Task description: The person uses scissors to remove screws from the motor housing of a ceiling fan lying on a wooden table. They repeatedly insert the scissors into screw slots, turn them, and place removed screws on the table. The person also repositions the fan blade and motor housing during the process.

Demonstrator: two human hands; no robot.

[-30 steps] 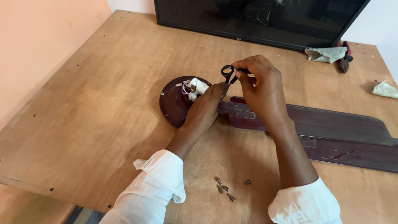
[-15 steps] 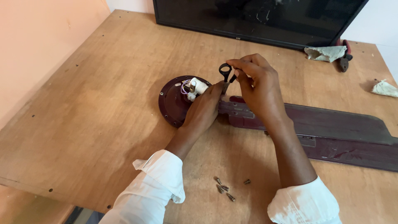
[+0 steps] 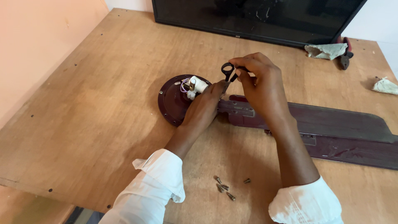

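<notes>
Working on a bare plywood table (image 3: 83, 124), peach wall along the left, dark flat screen (image 3: 257, 18) standing at the far edge. Near edge of the table runs diagonally at lower left.

Two dark maroon fan blades (image 3: 331, 128) lie stacked across the right half, reaching to the right border. Round maroon motor plate (image 3: 172, 101) sits left of centre, with a white capacitor (image 3: 198, 84) and thin wires on top, blade roots touching its right side.

My left hand (image 3: 205, 108) rests on the plate's right rim where the blades meet it, fingers curled down; can't tell if it's gripping anything. My right hand (image 3: 263, 85) is raised just above the blade roots, pinching a small black tool with a ring handle (image 3: 228, 70) between thumb and forefingers, ring upright, tip pointing down near my left fingertips.

Loose screws (image 3: 224, 188) lie in a small cluster at the near side, between my two white sleeves.

Far right: crumpled cloth (image 3: 325, 50) with pliers (image 3: 345, 58) beside it, another rag scrap (image 3: 385, 86) at the right edge.

Open room: the whole left half of the table.
</notes>
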